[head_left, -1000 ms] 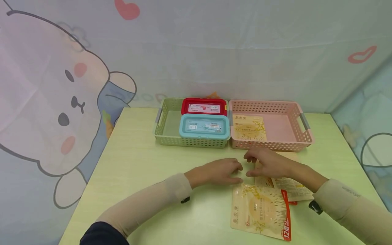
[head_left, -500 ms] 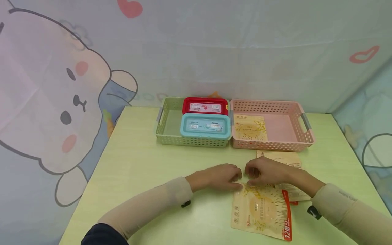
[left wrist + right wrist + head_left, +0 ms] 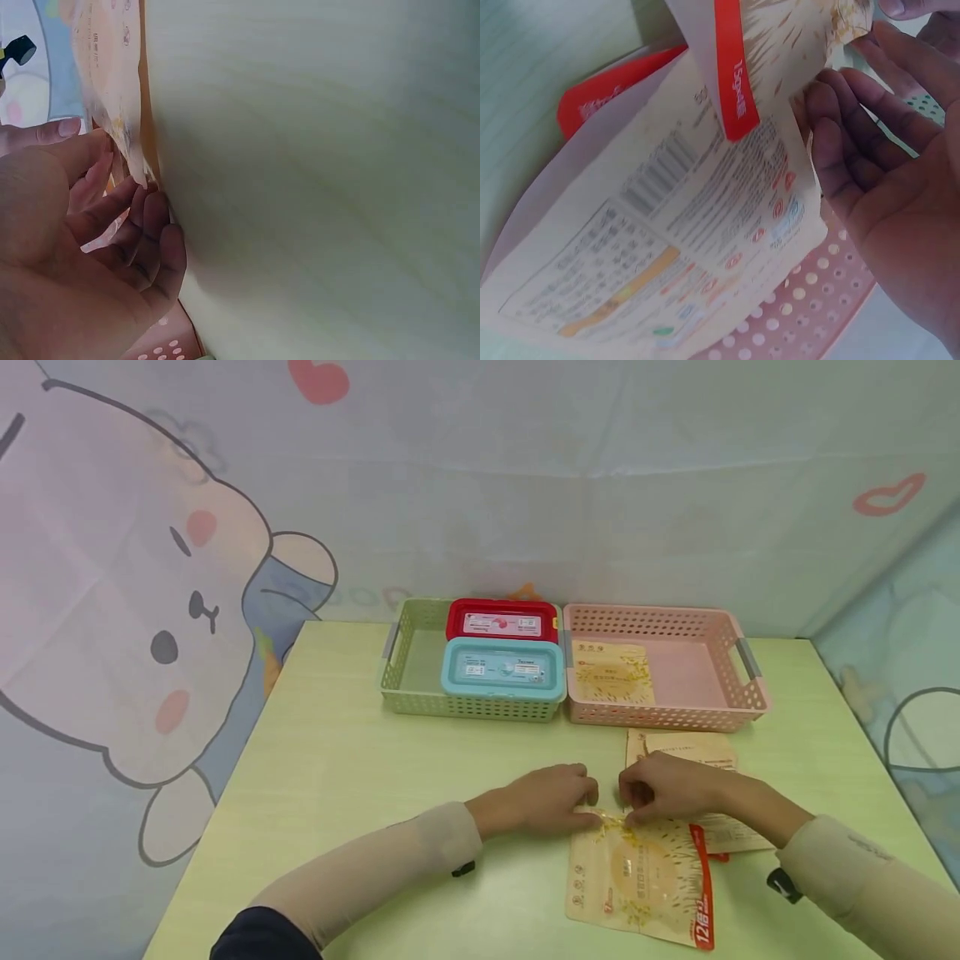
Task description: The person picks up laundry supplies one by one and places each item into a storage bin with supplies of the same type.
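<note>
A flat yellow-beige pouch [image 3: 641, 881] with a red strip along its right side lies on the table in the head view. My left hand [image 3: 551, 800] pinches its far left edge, thumb on the near face and fingers behind. Close beside it, my right hand [image 3: 671, 787] pinches the same far edge, thumb on top and fingers curled under. In the left wrist view the pouch's edge [image 3: 131, 97] stands raised off the table at the fingertips. Under and beyond my right hand lie more pouches [image 3: 693, 745], back side up, partly covered by the hand and forearm.
A pink basket [image 3: 720, 718] behind the pouches holds a similar pouch [image 3: 611, 672]. Left of it, a green basket [image 3: 420, 702] contains a red-lidded box [image 3: 502, 623] and a light-blue-lidded box [image 3: 502, 668]. A printed curtain [image 3: 480, 485] hangs behind the table.
Both hands have moved towards the near pouch, the right one coming down and nearer from above the other pouches. Their fingers have closed on its far edge.
</note>
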A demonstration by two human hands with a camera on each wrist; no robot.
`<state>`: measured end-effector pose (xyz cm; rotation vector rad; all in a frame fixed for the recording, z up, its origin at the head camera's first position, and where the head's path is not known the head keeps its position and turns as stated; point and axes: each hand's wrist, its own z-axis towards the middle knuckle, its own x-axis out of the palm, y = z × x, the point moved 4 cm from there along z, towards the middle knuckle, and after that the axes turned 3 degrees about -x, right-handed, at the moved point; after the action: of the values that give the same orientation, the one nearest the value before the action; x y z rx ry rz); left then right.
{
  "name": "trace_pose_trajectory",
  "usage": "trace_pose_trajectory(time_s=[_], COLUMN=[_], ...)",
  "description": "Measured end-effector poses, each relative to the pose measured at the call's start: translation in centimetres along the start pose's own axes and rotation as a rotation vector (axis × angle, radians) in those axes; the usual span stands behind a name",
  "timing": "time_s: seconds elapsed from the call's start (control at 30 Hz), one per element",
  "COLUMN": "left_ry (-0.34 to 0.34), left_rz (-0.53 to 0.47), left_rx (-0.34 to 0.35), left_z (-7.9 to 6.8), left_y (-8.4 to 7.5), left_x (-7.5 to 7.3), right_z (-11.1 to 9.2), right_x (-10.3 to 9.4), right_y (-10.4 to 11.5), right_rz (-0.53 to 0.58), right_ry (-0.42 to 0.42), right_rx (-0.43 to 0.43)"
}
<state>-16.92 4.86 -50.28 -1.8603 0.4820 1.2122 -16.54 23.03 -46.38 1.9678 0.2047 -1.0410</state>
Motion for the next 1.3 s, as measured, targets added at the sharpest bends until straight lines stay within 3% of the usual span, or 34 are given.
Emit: trace_pose_trajectory(time_s=[0.43,0.73,1.0,1.3], left_ry=[0.019,0.019,0.049,0.022], left_rz=[-0.137,-0.220,-0.253,-0.239], left_rx=[0.017,0.044,-0.003,-0.050], left_z=[0.5,0.1,-0.3,-0.4], left_y=[0.8,1.2,2.1,3.6], left_x=[0.2,-0.4,-1.5,-2.5], right_z=[-1.2,-1.2,-1.1,-1.5], right_x=[0.2,0.2,-0.1,-0.5], right_y=[-0.5,-0.1,0.4,0.6], right_rz=[0.016,0.064,0.076,0.073], right_ry=[0.060,0.103,0.112,0.089], right_rx=[0.081,0.048,0.007,0.019])
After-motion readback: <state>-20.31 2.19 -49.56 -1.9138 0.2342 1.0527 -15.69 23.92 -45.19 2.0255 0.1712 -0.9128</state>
